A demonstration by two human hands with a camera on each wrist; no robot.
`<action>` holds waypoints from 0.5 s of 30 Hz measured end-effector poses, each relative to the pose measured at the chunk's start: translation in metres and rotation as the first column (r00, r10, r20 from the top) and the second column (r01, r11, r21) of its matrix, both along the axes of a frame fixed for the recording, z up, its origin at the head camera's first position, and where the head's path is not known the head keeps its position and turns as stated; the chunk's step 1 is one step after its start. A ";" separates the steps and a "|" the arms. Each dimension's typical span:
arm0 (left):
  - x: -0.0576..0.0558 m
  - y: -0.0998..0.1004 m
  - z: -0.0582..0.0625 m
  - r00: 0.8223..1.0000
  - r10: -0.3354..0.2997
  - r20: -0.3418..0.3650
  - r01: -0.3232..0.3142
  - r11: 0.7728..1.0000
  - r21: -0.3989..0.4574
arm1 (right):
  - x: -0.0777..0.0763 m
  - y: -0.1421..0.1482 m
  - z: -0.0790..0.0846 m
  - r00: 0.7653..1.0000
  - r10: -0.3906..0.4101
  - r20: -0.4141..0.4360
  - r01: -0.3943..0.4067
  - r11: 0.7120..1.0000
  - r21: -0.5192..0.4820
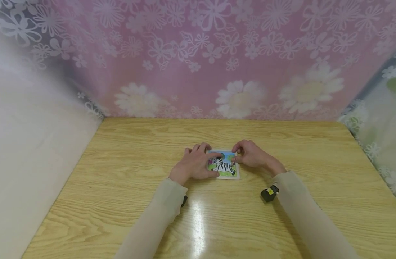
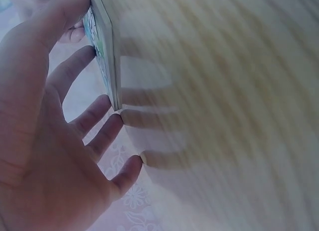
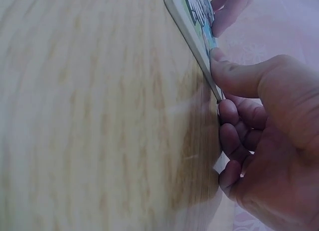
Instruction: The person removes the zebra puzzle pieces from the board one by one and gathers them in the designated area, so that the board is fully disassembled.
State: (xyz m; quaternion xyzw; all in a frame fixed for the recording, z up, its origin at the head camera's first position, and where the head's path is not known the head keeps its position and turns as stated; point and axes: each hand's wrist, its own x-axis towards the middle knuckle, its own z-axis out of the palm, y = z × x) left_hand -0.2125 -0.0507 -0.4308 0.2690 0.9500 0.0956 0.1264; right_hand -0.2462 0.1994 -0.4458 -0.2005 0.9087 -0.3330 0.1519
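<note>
A small square zebra picture board [image 1: 224,166] with a pale border lies on the wooden table, and its thin edge [image 2: 117,86] shows from the side in the left wrist view. My left hand [image 1: 196,163] spreads over its left part, index finger and thumb on the picture. Lower in the left wrist view, the other fingers of that hand [image 2: 65,121] reach down by the board's edge and the table. My right hand [image 1: 252,154] grips the board's right edge near the far corner. In the right wrist view its thumb [image 3: 234,76] presses the face, with curled fingers beside the edge.
The wood-grain table [image 1: 126,201] extends on all sides of the board. Behind it hangs a pink flowered curtain [image 1: 185,72], with pale cloth at left and right. A black wrist camera [image 1: 269,193] sits by the right sleeve.
</note>
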 end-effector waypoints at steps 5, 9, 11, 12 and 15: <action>-0.002 0.002 -0.001 1.000 0.007 -0.009 -0.007 1.000 -0.018 | -0.002 -0.001 0.000 1.000 0.012 -0.026 -0.012 1.000 0.013; -0.003 0.002 -0.003 1.000 0.004 -0.017 -0.005 1.000 -0.018 | -0.003 0.000 -0.001 0.999 0.023 -0.041 -0.022 1.000 0.021; -0.002 0.002 -0.003 1.000 0.005 -0.015 -0.005 1.000 -0.018 | -0.003 0.000 -0.001 0.999 0.030 -0.045 -0.030 0.999 0.022; -0.002 0.002 -0.003 1.000 0.005 -0.014 -0.005 1.000 -0.018 | -0.003 0.000 -0.001 0.998 0.033 -0.046 -0.032 0.999 0.022; -0.001 0.002 -0.003 1.000 0.006 -0.009 -0.006 1.000 -0.017 | -0.003 0.000 -0.001 0.998 0.040 -0.050 -0.039 0.999 0.020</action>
